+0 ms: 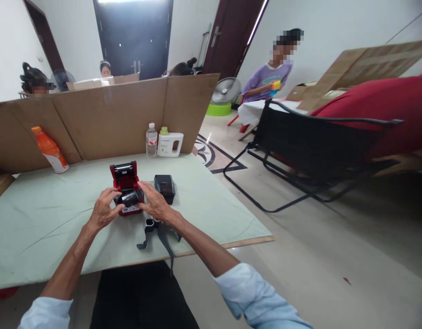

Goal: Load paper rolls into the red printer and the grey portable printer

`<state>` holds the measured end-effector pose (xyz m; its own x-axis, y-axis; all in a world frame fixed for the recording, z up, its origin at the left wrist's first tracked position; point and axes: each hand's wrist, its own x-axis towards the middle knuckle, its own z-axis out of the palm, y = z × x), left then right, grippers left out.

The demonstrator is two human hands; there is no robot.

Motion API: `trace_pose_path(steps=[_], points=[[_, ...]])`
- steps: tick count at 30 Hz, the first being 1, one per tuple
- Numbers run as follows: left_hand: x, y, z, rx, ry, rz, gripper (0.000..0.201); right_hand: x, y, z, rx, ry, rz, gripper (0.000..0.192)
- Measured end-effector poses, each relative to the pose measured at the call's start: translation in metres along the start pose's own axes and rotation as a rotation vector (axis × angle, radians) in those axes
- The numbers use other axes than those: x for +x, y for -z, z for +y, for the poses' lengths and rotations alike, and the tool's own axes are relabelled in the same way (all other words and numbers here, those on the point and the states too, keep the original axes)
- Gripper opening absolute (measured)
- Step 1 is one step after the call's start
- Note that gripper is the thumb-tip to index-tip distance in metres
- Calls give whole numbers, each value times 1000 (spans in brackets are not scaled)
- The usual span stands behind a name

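While left hand (104, 206) and right hand (155, 202) grasped opposite ends of glossy black cylinder (130, 198) at open red case (128, 183), keeping both ends level seemed wise.

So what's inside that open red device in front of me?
A glossy black piece sits at the opening of the red device, between your left hand and right hand. Whatever lies beneath that piece is covered, so I can't tell.

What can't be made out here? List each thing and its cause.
In the head view:
Print on the red machine: too small.
Inside beneath the black roll: covered by it.
Most of what is behind the cardboard: hidden by it.
The red cloth: cut off by the right edge.
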<state>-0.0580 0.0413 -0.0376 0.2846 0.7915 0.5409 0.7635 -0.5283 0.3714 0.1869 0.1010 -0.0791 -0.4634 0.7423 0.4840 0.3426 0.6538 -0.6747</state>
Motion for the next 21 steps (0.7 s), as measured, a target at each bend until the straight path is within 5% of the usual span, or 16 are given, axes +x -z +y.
trace_pose_path(steps=[5,9,16,21], points=[[14,-3,3,-8,12,-13,15,17,-4,-2,-65,154,70,47],[27,0,4,-46,109,-25,19,36,-1,-6,20,124,74,18],[39,1,-5,-87,279,-109,34,60,11,-10,171,-61,-21,25],[53,2,-7,-105,369,-176,38,82,23,-18,154,-43,-64,24]])
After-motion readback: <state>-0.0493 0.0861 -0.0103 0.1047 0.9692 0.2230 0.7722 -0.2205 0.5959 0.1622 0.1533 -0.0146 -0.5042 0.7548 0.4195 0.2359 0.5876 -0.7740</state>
